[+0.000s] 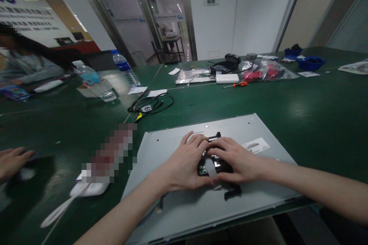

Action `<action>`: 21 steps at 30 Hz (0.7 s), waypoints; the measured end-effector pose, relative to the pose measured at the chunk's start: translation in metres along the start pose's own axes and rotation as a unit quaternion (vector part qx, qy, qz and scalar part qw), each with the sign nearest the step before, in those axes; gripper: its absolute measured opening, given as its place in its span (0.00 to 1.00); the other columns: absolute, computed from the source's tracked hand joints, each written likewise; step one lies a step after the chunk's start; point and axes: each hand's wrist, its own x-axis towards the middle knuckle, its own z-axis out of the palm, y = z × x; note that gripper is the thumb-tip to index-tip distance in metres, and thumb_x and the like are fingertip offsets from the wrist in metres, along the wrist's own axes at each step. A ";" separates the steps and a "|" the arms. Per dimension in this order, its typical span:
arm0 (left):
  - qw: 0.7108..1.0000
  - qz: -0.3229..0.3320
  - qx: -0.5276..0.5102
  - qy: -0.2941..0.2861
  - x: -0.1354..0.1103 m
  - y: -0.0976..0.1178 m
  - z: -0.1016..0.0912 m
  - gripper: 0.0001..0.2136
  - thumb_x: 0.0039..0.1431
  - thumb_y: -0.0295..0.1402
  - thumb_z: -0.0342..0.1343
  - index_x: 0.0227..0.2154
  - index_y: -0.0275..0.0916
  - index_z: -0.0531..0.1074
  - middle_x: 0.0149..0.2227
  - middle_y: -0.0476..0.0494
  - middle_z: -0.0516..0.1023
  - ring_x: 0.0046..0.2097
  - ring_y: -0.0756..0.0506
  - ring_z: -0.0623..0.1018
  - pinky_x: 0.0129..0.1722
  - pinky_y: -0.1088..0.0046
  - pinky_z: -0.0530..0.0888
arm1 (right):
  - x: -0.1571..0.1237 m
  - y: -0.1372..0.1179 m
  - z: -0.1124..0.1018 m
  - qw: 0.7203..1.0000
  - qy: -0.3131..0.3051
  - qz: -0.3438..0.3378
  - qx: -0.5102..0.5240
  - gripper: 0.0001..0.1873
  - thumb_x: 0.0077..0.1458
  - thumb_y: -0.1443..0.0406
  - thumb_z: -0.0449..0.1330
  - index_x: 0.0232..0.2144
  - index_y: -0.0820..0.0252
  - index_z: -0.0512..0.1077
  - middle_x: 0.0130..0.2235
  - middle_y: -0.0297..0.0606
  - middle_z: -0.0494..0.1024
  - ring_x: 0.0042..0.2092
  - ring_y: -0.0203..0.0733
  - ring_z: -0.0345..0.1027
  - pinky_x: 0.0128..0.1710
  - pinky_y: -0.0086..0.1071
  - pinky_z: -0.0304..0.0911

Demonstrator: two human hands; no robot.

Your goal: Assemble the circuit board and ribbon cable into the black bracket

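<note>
A large grey metal panel [253, 130] lies flat on the green table in front of me. Both my hands rest on a small black part [214, 166] with a grey flat ribbon cable [212, 169] at the panel's middle. My left hand [185, 160] curls its fingers over the part's left side. My right hand [237, 159] presses its fingers down on the right side. A white label [255, 145] sticks to the panel to the right of my hands.
A black cable bundle [151, 105] lies beyond the panel. Water bottles [97, 82] stand at the left. An orange-handled screwdriver [235, 84], a white box [227, 79], plastic bags [266, 69] and blue trays [314, 62] sit further back. Another person's hand [11, 160] rests at the far left.
</note>
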 end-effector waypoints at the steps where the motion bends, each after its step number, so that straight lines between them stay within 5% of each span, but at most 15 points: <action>1: 1.000 0.000 -0.001 -0.002 0.000 0.000 0.000 0.36 0.45 0.58 0.66 0.53 0.42 0.67 0.52 0.39 0.72 0.58 0.34 0.69 0.67 0.44 0.52 | 0.000 0.000 0.000 1.000 -0.001 0.000 -0.001 0.30 0.59 0.53 0.65 0.58 0.59 0.64 0.60 0.49 0.66 0.60 0.54 0.58 0.61 0.53 0.58; 15: 1.000 -0.011 -0.014 0.002 0.004 -0.003 -0.003 0.30 0.48 0.58 0.64 0.45 0.41 0.68 0.48 0.40 0.73 0.54 0.36 0.71 0.66 0.46 0.55 | 0.001 0.000 0.002 1.000 0.027 -0.002 -0.002 0.20 0.67 0.57 0.57 0.56 0.61 0.66 0.58 0.47 0.69 0.59 0.51 0.60 0.60 0.49 0.58; 21: 0.999 -0.013 -0.020 0.029 0.003 -0.003 -0.005 0.18 0.60 0.49 0.58 0.42 0.41 0.67 0.46 0.41 0.73 0.51 0.39 0.72 0.64 0.50 0.59 | 0.000 0.002 0.003 0.996 0.084 -0.004 0.012 0.15 0.69 0.60 0.53 0.55 0.58 0.66 0.54 0.46 0.72 0.56 0.50 0.63 0.57 0.49 0.60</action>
